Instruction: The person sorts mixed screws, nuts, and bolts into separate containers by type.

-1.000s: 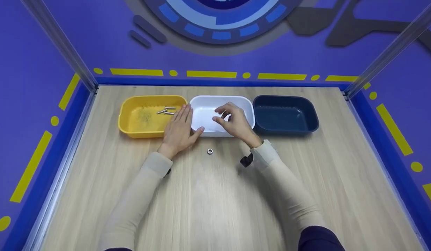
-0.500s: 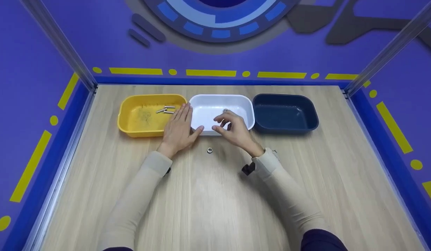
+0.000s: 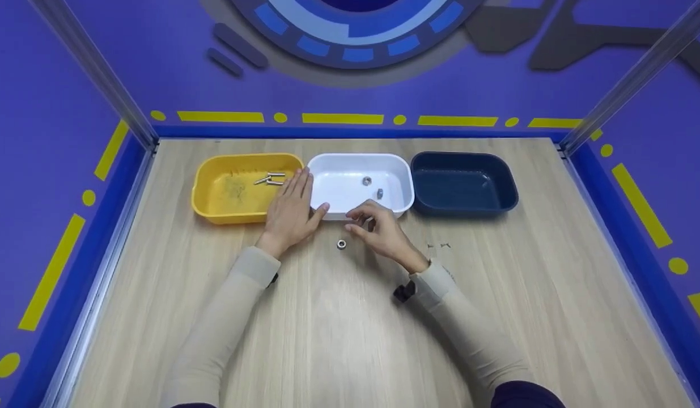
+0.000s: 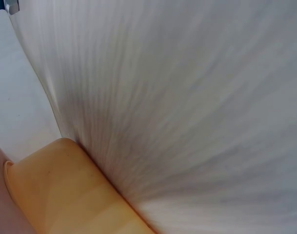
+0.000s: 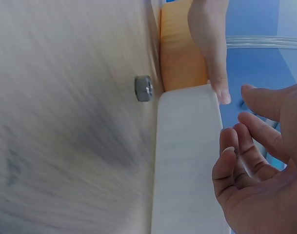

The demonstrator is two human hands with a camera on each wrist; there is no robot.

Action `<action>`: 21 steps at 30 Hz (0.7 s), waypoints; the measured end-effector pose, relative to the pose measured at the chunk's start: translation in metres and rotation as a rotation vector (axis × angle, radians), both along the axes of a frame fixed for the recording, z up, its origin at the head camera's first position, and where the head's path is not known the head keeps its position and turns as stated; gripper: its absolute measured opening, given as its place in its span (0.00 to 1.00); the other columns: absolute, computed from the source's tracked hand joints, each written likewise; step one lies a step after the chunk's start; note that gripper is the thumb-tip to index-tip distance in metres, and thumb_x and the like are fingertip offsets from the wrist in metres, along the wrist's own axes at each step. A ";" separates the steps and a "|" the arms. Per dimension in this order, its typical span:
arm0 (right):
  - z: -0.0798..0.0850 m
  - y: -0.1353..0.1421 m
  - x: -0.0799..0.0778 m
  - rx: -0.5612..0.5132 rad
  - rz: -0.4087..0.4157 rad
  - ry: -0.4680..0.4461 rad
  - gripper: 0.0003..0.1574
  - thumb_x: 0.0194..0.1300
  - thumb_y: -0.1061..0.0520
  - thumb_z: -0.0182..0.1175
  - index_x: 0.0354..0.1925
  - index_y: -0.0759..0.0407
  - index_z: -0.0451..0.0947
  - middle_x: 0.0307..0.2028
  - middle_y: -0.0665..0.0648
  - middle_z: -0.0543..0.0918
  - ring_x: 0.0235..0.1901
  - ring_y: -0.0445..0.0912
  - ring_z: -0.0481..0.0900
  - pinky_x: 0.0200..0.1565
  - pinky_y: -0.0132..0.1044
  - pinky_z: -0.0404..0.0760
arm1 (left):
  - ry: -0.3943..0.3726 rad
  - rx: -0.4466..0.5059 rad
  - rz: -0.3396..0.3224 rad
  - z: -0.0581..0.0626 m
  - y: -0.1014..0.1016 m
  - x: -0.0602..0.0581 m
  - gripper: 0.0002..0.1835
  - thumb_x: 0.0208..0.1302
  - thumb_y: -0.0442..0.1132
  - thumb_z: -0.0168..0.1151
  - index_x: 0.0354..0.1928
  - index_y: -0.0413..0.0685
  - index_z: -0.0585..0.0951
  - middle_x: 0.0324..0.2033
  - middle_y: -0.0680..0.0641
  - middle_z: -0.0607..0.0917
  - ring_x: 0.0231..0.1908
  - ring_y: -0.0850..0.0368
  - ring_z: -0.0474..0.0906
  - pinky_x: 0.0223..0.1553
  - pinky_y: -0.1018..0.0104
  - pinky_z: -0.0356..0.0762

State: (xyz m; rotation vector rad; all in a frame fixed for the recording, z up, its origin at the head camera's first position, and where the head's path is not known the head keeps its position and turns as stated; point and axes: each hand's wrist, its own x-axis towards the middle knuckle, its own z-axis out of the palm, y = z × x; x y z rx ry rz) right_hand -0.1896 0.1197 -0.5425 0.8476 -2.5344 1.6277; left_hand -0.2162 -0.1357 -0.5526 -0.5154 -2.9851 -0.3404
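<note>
One silver nut (image 3: pixel 342 245) rests on the wood-grain bench (image 3: pixel 338 317), just in front of a white bin (image 3: pixel 355 155). Two similar nuts (image 3: pixel 367 181) lie inside that bin, right of its middle. The right hand (image 3: pixel 385 233) has drawn back to the bin's near rim, and both inner nuts now show; a second ago neither could be seen. Its fingers are loosely bent, apart from the thumb, with nothing visible between them, so the hand seems free and is now near the loose nut.

The left hand (image 3: pixel 290 209) lies with fingers straight and close together across the neighbouring edges of the white bin and a yellow bin (image 3: pixel 236 219), which holds small silver rods (image 3: pixel 276 175). To the white bin's right sits a dark blue bin (image 3: pixel 463 213).

The bins' near walls are the edge to clear; in front, the bench stretches between two pale sleeves (image 3: pixel 213 323), leaving room to move. Purple panels (image 3: pixel 157 62) enclose the far side and both flanks.
</note>
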 end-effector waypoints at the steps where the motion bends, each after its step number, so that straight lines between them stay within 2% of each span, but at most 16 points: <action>1: -0.001 0.000 0.001 -0.003 0.003 -0.010 0.14 0.67 0.60 0.75 0.48 0.67 0.88 0.40 0.60 0.86 0.37 0.49 0.82 0.36 0.38 0.81 | -0.001 0.001 -0.001 0.000 0.000 0.000 0.48 0.82 0.68 0.34 0.85 0.35 0.51 0.86 0.38 0.49 0.86 0.45 0.42 0.87 0.54 0.35; 8: -0.009 -0.002 0.007 -0.004 0.042 -0.061 0.17 0.67 0.60 0.75 0.50 0.68 0.87 0.39 0.62 0.85 0.37 0.47 0.81 0.36 0.29 0.78 | 0.022 -0.003 -0.005 -0.001 0.000 -0.001 0.48 0.82 0.67 0.34 0.84 0.34 0.52 0.85 0.37 0.51 0.86 0.44 0.45 0.87 0.53 0.39; 12: -0.013 -0.004 0.008 0.015 0.066 -0.074 0.17 0.66 0.61 0.75 0.50 0.69 0.87 0.39 0.62 0.86 0.37 0.47 0.82 0.36 0.30 0.79 | 0.013 -0.001 -0.001 -0.001 0.000 -0.002 0.49 0.81 0.69 0.34 0.84 0.35 0.51 0.85 0.37 0.51 0.86 0.44 0.44 0.87 0.54 0.36; 21: -0.020 -0.006 0.012 0.106 0.074 -0.119 0.19 0.66 0.60 0.76 0.53 0.67 0.87 0.42 0.61 0.88 0.39 0.48 0.84 0.40 0.33 0.83 | 0.016 0.002 -0.002 -0.001 0.000 -0.001 0.49 0.81 0.69 0.35 0.84 0.35 0.52 0.85 0.37 0.51 0.86 0.43 0.44 0.87 0.53 0.39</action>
